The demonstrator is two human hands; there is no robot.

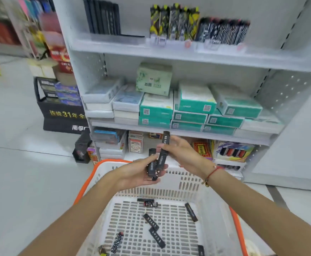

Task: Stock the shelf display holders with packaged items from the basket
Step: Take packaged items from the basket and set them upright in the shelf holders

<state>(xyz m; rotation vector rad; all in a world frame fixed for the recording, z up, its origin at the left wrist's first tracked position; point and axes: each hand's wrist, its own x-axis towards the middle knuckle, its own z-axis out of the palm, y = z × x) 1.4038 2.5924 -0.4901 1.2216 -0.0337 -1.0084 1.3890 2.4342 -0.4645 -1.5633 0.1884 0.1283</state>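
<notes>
stocked shelf (pixel 178 58) beyond hands (pixel 138 174), basket (pixel 102 169) beneath

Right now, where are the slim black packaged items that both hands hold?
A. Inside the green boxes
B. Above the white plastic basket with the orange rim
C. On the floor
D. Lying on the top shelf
B: the left hand and right hand hold the slim black packaged items above the white plastic basket with the orange rim, in front of the shelves.

Black slim packs (pixel 151 164) held; others in basket (pixel 88 183).
</notes>
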